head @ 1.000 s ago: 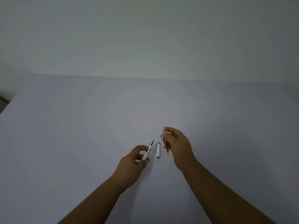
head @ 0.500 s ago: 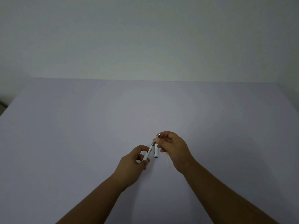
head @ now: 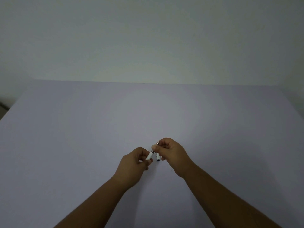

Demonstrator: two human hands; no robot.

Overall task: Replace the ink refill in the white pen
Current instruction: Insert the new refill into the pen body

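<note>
My left hand [head: 134,163] grips the white pen barrel [head: 149,155], which tilts up and to the right. A short dark stretch of the ink refill [head: 152,151] shows at the barrel's upper end. My right hand [head: 171,152] pinches the pen's greyish tip section [head: 157,143] in line with the barrel, right at the refill's end. My fingers hide the join, so I cannot tell whether the pieces touch. A short white pen piece [head: 158,157], probably the cap, lies on the table between my hands.
The pale lavender table [head: 82,145] stretches wide on every side of my hands. A plain wall [head: 148,38] rises behind its far edge. The table's left edge [head: 6,112] runs diagonally at the far left.
My right hand has moved left and brought the tip section down onto the refill that sticks out of the barrel. The hands are now close together. My left hand barely moved.
</note>
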